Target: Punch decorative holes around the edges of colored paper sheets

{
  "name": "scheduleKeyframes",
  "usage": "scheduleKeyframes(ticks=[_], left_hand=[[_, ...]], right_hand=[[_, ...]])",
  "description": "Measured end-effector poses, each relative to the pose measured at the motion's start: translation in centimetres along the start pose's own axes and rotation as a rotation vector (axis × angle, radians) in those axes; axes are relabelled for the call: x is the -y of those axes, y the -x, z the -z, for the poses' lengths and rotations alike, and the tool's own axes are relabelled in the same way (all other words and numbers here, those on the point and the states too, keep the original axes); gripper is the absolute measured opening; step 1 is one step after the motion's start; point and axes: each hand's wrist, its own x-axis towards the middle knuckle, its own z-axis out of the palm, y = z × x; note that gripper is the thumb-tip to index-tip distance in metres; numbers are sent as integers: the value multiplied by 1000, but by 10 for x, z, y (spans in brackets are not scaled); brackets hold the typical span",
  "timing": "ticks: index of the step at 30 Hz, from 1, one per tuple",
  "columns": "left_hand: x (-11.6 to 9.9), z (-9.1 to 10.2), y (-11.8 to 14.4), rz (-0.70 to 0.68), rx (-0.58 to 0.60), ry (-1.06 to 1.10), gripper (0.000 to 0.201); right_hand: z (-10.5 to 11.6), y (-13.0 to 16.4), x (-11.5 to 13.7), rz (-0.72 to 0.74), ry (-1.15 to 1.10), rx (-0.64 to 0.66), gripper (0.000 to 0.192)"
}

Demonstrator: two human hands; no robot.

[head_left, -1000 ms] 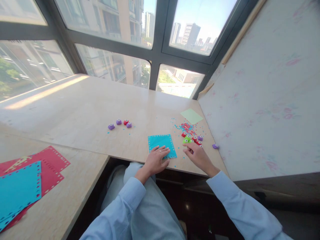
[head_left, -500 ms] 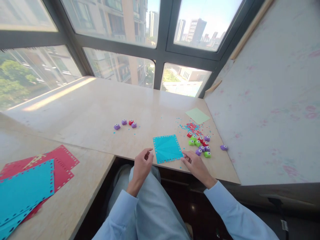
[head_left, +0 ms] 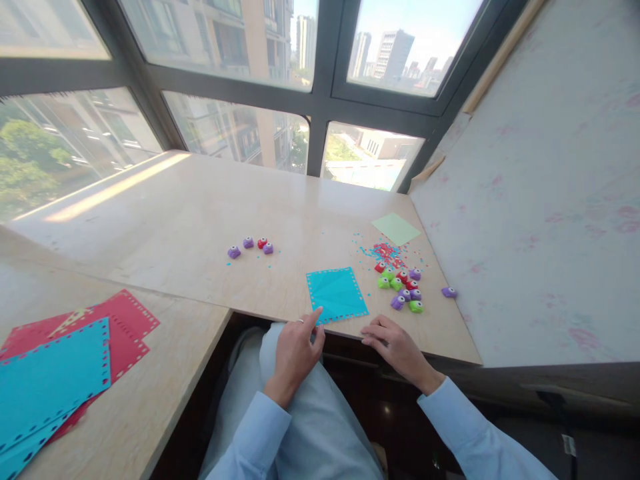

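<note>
A blue square of paper (head_left: 336, 293) with small holes punched along its edges lies flat near the table's front edge. The index finger of my left hand (head_left: 299, 350) is stretched out to the paper's lower left corner and appears to touch it; the thumb stands apart. My right hand (head_left: 397, 350) hovers just off the lower right corner, fingers loosely bent with a gap to the thumb, holding nothing visible. Right of the paper sits a cluster of small craft punches (head_left: 399, 288) in green, red and purple. Behind them is a heap of red and blue paper bits (head_left: 387, 253).
Several more punches (head_left: 249, 243) stand left of the paper. One purple punch (head_left: 449, 292) is by the wall. A pale green sheet (head_left: 396, 229) lies at the back right. Punched blue sheets (head_left: 55, 380) overlap red sheets (head_left: 133, 313) on the left table.
My left hand has shifted right and down to the paper's lower left corner, its index finger now extended. My right hand has drawn back down from the paper's right corner.
</note>
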Motion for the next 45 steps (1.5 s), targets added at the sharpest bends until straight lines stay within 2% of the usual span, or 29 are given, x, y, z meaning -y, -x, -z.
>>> scheduleKeyframes(ticks=[14, 18, 22, 25, 28, 34, 37, 38, 41, 45], left_hand=[[-1, 1, 4, -50, -33, -12, 24], [-1, 2, 6, -57, -43, -2, 24], [0, 3, 7, -56, -56, 5, 24], [1, 2, 7, -52, -66, 16, 23], [1, 1, 7, -39, -74, 29, 23], [2, 1, 7, -31, -80, 37, 24], [2, 2, 7, -25, -88, 41, 24], [2, 2, 7, -24, -93, 45, 24], [3, 3, 7, -17, -106, 59, 24], [4, 3, 7, -14, -112, 68, 24]], right_hand=[[-14, 5, -2, 179, 187, -93, 19], [-18, 6, -4, 173, 213, -104, 21], [-15, 6, -3, 135, 122, -142, 20], [-2, 0, 0, 76, 45, -203, 19], [21, -17, 3, 10, 46, -254, 21], [78, -89, -6, -60, 171, -303, 18], [100, -123, -16, -242, 233, -341, 9], [105, -130, -19, -263, 232, -347, 17], [111, -138, -23, -277, 223, -393, 31], [98, -118, -20, -281, 150, -456, 26]])
